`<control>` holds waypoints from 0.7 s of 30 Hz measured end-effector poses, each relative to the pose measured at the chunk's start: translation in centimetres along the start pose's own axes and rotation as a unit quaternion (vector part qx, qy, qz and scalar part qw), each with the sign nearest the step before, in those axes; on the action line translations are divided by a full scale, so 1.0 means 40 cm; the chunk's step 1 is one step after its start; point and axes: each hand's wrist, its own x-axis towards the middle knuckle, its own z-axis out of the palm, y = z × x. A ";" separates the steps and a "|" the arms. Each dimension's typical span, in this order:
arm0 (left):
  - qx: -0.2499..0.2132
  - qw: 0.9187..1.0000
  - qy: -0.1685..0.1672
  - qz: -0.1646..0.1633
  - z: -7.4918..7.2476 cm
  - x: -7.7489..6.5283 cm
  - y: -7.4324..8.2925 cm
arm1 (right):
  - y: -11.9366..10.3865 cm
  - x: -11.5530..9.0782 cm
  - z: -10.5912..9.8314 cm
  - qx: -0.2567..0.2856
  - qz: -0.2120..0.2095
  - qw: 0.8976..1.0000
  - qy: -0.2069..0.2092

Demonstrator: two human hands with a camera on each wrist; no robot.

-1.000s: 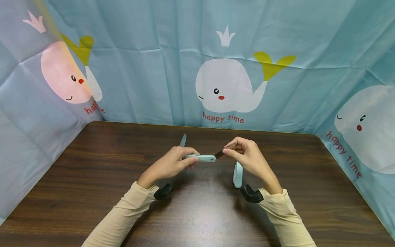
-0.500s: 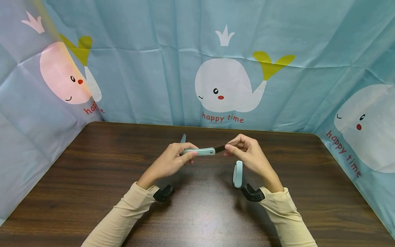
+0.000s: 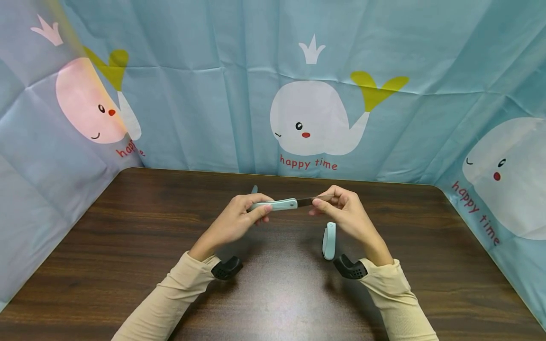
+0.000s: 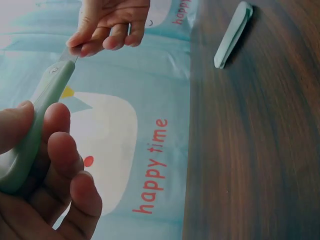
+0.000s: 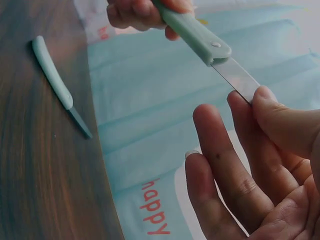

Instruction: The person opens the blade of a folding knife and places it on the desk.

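Observation:
My left hand (image 3: pixel 239 219) grips the pale green handle of a folding knife (image 3: pixel 284 204), thumb on one side and fingers on the other. The blade (image 5: pixel 234 79) is swung out, nearly in line with the handle. My right hand (image 3: pixel 344 208) pinches that blade between thumb and forefinger, its other fingers loosely bent. On the table below the right hand lies a folded knife (image 3: pixel 329 240) of the same colour. A third knife (image 5: pixel 52 72), its blade out, lies on the table; in the head view the left hand hides most of it.
The dark wood-grain table (image 3: pixel 273 293) ends at a blue whale-print curtain (image 3: pixel 192 118) at the back and sides. A black wrist camera (image 3: pixel 227 268) sits on the left wrist, another camera (image 3: pixel 350 266) on the right.
The blade has turned from an angle with the handle to almost straight. Both hands have risen slightly, and the handle now tilts up to the right. The knives on the table stay put.

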 end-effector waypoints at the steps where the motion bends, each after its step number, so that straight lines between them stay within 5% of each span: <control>1: -0.001 1.000 0.000 0.000 0.000 0.000 0.000 | -0.001 0.000 -0.001 0.001 0.002 1.000 0.000; 12: -0.016 0.999 -0.043 -0.018 -0.003 0.003 -0.011 | 0.005 0.003 -0.003 -0.045 0.006 0.998 0.043; 21: 0.059 0.997 -0.044 -0.021 -0.004 0.003 -0.020 | 0.024 0.012 -0.008 -0.027 0.040 0.997 0.062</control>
